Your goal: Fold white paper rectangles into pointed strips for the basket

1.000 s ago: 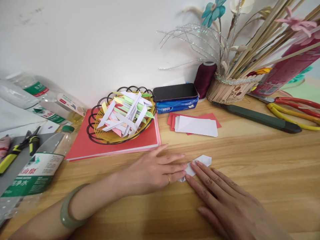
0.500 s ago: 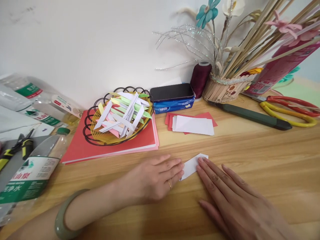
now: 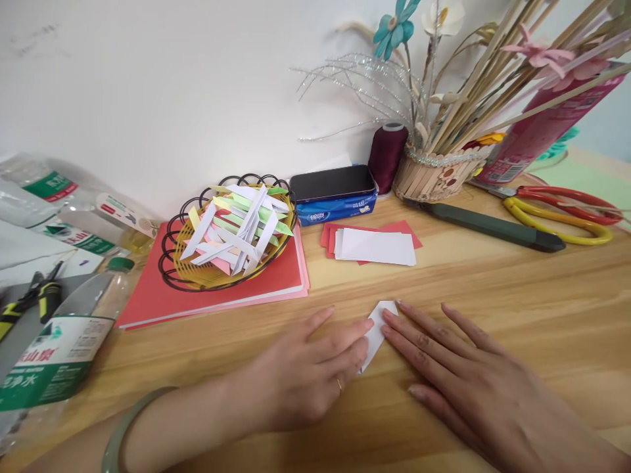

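Observation:
A small folded piece of white paper (image 3: 375, 334) lies slantwise on the wooden table between my hands. The fingertips of my left hand (image 3: 315, 368) press on its left edge, the index finger stretched over it and the other fingers slightly bent. My right hand (image 3: 468, 381) lies flat with fingers spread, its fingertips on the paper's right edge. Beyond them rests a stack of white paper slips (image 3: 378, 246) on top of red paper slips (image 3: 408, 231). A yellow basket (image 3: 197, 279) with a dark looped rim holds many folded paper strips (image 3: 246, 226).
Red paper sheets (image 3: 142, 289) lie under the basket. Plastic bottles (image 3: 64, 348) and pliers (image 3: 49, 295) are at the left. At the back stand a phone (image 3: 332, 182) on a blue pack (image 3: 338, 209), a thread spool (image 3: 388, 157), a flower pot (image 3: 438, 174), a green-handled tool (image 3: 497, 226) and scissors (image 3: 566, 217).
The folded paper has turned to a steeper slant. My left fingers have bent and shifted onto its edge, and my right hand's fingers have spread. The view has shifted slightly.

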`<control>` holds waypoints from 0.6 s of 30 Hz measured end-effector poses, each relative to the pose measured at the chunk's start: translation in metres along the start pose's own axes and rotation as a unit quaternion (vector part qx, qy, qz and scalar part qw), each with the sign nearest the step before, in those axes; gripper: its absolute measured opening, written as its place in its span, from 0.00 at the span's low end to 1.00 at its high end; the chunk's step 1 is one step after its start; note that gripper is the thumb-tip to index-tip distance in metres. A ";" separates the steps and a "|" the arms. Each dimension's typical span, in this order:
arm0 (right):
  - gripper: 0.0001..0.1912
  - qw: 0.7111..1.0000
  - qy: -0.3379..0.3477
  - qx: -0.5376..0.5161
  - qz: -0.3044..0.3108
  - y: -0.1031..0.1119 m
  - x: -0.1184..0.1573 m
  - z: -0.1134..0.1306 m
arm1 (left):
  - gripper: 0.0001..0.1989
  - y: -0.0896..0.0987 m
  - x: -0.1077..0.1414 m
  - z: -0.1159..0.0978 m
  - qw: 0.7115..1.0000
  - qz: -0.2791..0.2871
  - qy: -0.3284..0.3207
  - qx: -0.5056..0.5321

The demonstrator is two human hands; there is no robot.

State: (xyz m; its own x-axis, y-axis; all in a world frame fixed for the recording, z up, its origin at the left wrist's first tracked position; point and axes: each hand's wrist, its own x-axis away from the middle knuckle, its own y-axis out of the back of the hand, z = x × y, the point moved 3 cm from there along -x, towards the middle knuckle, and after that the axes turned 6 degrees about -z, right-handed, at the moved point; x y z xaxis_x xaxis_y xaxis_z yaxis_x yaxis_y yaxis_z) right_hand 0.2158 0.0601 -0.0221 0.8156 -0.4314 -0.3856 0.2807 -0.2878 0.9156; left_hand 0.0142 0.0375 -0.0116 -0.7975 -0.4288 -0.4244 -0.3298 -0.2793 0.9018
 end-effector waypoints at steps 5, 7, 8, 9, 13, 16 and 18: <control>0.26 1.000 -0.015 0.024 -0.010 0.006 0.005 -0.008 | 0.16 -0.004 0.002 0.000 1.000 0.002 -0.008 -0.004; 0.27 0.999 -0.021 0.028 -0.019 0.008 0.005 -0.007 | 0.16 -0.004 0.001 0.001 1.000 -0.002 -0.013 -0.004; 0.28 0.999 -0.019 0.020 -0.021 0.009 0.004 -0.005 | 0.16 -0.004 0.000 0.001 1.000 -0.003 -0.017 -0.005; 0.29 1.000 -0.012 0.004 -0.016 0.009 0.003 -0.002 | 0.17 -0.004 -0.001 0.000 1.000 -0.003 -0.023 -0.007; 0.33 0.996 0.010 -0.082 0.027 0.002 -0.005 0.012 | 0.18 0.000 -0.003 -0.006 0.997 0.000 -0.052 -0.050; 0.32 0.993 -0.002 -0.109 0.041 -0.002 -0.006 0.011 | 0.18 0.002 -0.002 -0.012 0.994 0.018 -0.072 -0.084; 0.32 0.993 -0.007 -0.113 0.045 -0.004 -0.004 0.008 | 0.18 0.004 -0.002 -0.013 0.993 0.025 -0.077 -0.084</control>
State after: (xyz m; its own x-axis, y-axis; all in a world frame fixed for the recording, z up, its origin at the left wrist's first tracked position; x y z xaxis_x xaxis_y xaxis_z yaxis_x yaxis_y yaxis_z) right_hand 0.2074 0.0561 -0.0249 0.8353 -0.4594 -0.3020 0.3158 -0.0488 0.9476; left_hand 0.0208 0.0261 -0.0084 -0.8826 -0.3139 -0.3499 -0.2083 -0.4062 0.8897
